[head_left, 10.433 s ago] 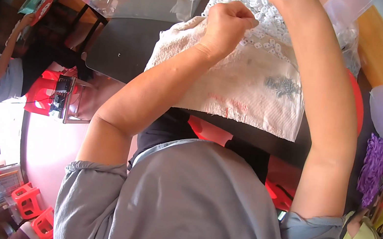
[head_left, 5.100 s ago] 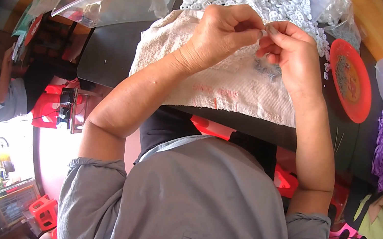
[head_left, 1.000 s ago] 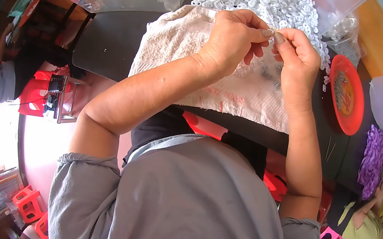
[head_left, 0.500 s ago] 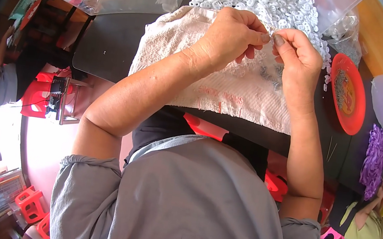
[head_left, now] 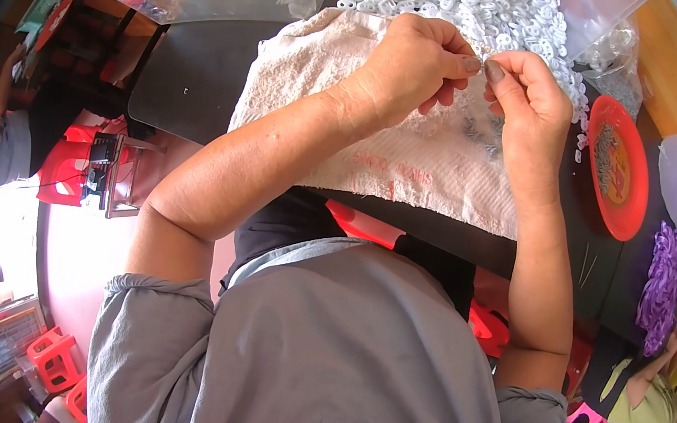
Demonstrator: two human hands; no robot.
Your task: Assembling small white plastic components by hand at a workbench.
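Fingers [head_left: 505, 81] near red plate [head_left: 639, 188] of grey pieces [head_left: 603, 153]

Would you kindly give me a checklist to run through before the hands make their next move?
1. Left hand over the towel: ok.
2. Right hand close by, facing it: ok.
3. Something pinched between them: cannot tell, too small.
4. White pieces seemingly within reach: ok, just beyond the towel.
5. White pieces all heaped together: not ok, a few trail off near the plate.
6. Grey bits in the plate: ok.
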